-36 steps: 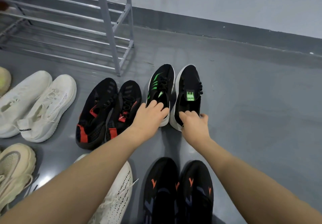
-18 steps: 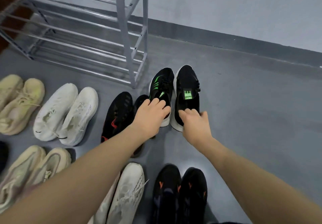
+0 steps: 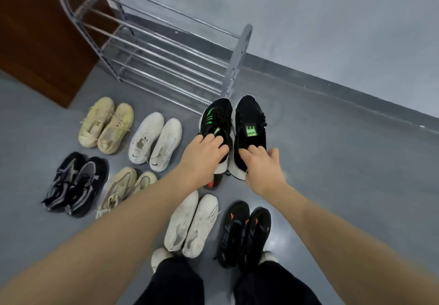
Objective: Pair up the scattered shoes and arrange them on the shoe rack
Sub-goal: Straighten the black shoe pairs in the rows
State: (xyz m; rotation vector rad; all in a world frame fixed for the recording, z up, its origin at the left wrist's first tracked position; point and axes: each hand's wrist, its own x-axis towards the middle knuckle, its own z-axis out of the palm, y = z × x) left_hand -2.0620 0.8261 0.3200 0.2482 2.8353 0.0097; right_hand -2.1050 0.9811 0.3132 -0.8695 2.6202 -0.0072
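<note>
Nearest, by the person's feet: white pair (image 3: 191, 224) and black pair with orange marks (image 3: 244, 233), paired on the floor (image 3: 344, 162). Beyond, left hand (image 3: 204, 156) grips the heel collar of the left green-marked shoe (image 3: 215, 120), fingers (image 3: 215, 142) curled into the opening. Right hand (image 3: 262, 167) pinches the heel of the right green-marked shoe (image 3: 249, 130). Both shoes appear lifted, side by side, toes toward the shoe rack (image 3: 166, 50), which looks bare. Judged light, soft knit uppers, stiffer soles; heel collar is the sound hold. Further left, other pairs wait on the floor.
</note>
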